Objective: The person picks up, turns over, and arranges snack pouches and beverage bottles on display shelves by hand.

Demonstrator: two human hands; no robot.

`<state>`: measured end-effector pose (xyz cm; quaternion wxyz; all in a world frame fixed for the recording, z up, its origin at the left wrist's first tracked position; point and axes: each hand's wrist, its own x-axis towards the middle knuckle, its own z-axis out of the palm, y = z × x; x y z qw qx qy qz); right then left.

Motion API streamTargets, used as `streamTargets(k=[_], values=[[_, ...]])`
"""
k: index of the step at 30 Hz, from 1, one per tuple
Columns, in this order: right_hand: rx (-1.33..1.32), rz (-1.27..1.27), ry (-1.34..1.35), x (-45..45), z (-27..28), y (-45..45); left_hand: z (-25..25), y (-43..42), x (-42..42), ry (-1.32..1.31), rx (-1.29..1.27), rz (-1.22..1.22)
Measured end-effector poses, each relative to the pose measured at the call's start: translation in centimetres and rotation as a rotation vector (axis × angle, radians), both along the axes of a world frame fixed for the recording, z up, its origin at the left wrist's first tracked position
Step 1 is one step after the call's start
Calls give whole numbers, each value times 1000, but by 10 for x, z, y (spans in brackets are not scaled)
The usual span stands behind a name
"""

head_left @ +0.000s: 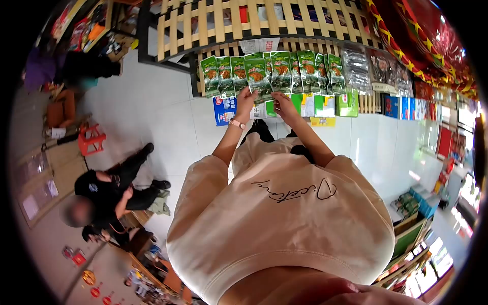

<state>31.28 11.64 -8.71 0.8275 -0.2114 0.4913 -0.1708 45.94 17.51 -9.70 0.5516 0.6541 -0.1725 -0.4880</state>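
Note:
A green snack packet (257, 76) with a picture of brown food on its front is held upright in front of a row of matching packets. My left hand (245, 105), with a watch on the wrist, pinches its lower left corner. The fingers of my right hand (285, 108) are closed at the lower right corner of that packet; the fingertips are small in view. Similar green packets (308, 71) stand to the right, and more packets (224, 76) to the left, on the shelf.
A slatted wooden shelf (264, 23) runs above the packets. Silver packets (357, 68) stand to the right. Below are a blue box (223, 111) and a green box (347, 104). A red stool (91, 140) and a seated person (119, 188) are to the left.

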Motion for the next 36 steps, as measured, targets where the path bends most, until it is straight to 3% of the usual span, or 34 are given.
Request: streamTargets(k=[5, 11, 17, 20, 21, 23, 27, 28, 29, 30, 34, 36], values=[[220, -328, -143, 15, -10, 4, -31, -33, 29, 130, 35, -107], [365, -480, -117, -7, -6, 28, -40, -38, 41, 73, 91, -168], [437, -674, -162, -60, -7, 58, -48, -24, 40, 70, 52, -41], [422, -734, -222, -98, -19, 71, -30, -26, 24, -219, -105, -59], [443, -754, -266, -114, -32, 74, -14, -31, 13, -276, -130, -21], [387, -816, -276, -146, -14, 77, 76, -50, -31, -103, -77, -150], [310, -965, -400, -219, -12, 96, 249, -89, -135, 305, -568, -554], [277, -991, -369, -239, -4, 101, 298, -82, -169, 601, -633, -521], [252, -1017, -339, -258, 3, 108, 339, -78, -194, 950, -736, -719], [236, -1073, -340, -275, 6, 116, 381, -61, -224, 1097, -800, -854], [214, -1236, -366, -353, 8, 155, 468, -22, -303, 1219, -1054, -1631], [213, -1317, -429, -386, -2, 174, 484, -9, -339, 1373, -970, -1861]])
